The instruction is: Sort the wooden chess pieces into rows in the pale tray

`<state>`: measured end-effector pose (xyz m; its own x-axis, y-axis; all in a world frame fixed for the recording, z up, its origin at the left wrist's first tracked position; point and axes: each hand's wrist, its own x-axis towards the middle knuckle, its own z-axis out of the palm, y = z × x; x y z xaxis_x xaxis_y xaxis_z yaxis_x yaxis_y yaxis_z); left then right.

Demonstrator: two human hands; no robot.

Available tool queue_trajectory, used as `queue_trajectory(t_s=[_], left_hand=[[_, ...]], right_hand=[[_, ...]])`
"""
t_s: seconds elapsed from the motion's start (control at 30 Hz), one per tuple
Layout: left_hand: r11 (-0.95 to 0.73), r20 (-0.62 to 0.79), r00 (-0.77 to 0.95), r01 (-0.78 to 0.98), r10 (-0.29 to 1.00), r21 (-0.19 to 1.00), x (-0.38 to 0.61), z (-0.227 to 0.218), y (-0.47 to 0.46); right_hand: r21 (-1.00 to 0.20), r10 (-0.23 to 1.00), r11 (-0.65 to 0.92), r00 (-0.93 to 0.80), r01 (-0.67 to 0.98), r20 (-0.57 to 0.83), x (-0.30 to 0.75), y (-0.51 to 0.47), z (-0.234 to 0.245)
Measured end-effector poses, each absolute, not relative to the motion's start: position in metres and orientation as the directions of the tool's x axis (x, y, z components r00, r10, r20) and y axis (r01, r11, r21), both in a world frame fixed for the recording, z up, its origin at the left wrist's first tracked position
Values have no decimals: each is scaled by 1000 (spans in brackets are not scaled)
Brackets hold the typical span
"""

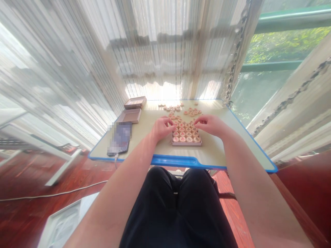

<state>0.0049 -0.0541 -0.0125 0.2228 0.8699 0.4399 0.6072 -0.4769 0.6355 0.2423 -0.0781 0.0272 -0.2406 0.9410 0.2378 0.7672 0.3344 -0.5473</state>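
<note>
A shallow box (186, 144) in front of me holds rows of round wooden Chinese chess pieces (182, 134), lying face up with red and dark characters. My left hand (163, 128) is at the box's far left corner, its fingers curled, with thumb and fingertips at a corner piece (176, 125). At the far right corner, my right hand (210, 124) bends its fingers down onto another piece (193, 125). The fingers partly cover both corner pieces. Just beyond the box, more loose chess pieces (191, 112) are scattered in small groups.
The small table (212, 156) has a blue rim. On its left lie an open box (131, 116), another box (135, 102) behind it, and a phone (121, 137) with a cable plugged in. Striped curtains (165, 51) hang close behind the table's far edge.
</note>
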Motion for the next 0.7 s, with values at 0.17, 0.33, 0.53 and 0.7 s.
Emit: queue_trajectory(t_s=[0.17, 0.33, 0.53, 0.7], left_hand=[[-484, 403, 278, 620, 872, 618, 4, -11, -57], [-504, 423, 287, 607, 860, 614, 4, -12, -56], [-486, 436, 239, 592, 868, 643, 5, -12, -56], [-487, 419, 260, 586, 870, 647, 5, -12, -56]], right_hand=[[-544, 941, 331, -229, 771, 248, 243, -78, 26], [-537, 944, 323, -223, 779, 245, 244, -77, 25], [-532, 949, 304, -203, 791, 240, 243, -77, 26], [-511, 950, 295, -190, 807, 249, 243, -75, 24]])
